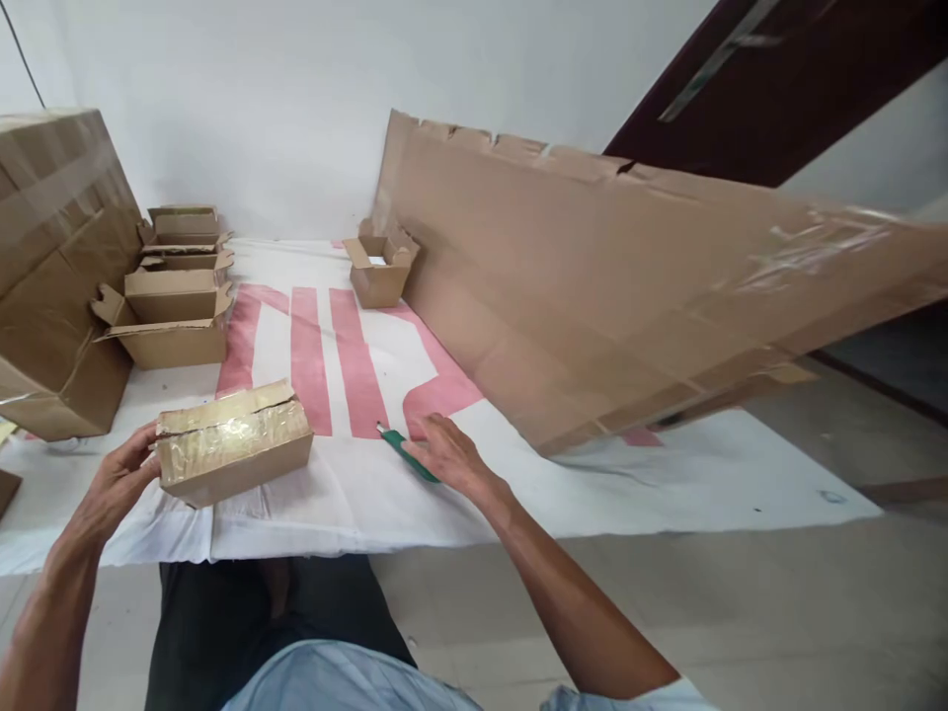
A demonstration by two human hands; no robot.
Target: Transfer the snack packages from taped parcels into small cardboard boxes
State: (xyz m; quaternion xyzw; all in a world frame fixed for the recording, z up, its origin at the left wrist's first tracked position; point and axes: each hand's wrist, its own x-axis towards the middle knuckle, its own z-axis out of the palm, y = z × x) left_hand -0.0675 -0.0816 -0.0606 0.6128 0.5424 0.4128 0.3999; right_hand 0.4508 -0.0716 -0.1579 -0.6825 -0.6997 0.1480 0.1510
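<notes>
A closed cardboard box with shiny clear tape over its top seam sits tilted near the table's front edge. My left hand grips its left end, thumb and fingers on the corner. To the right lies a green utility knife, its tip pointing away and to the left. Over the knife is my right hand, fingers stretched out and the thumb at the handle; whether it presses on it is hard to see.
Several open small boxes line the left side beside a large taped carton. Another open box stands at the back, against a big leaning cardboard sheet. A white cloth with red markings covers the table.
</notes>
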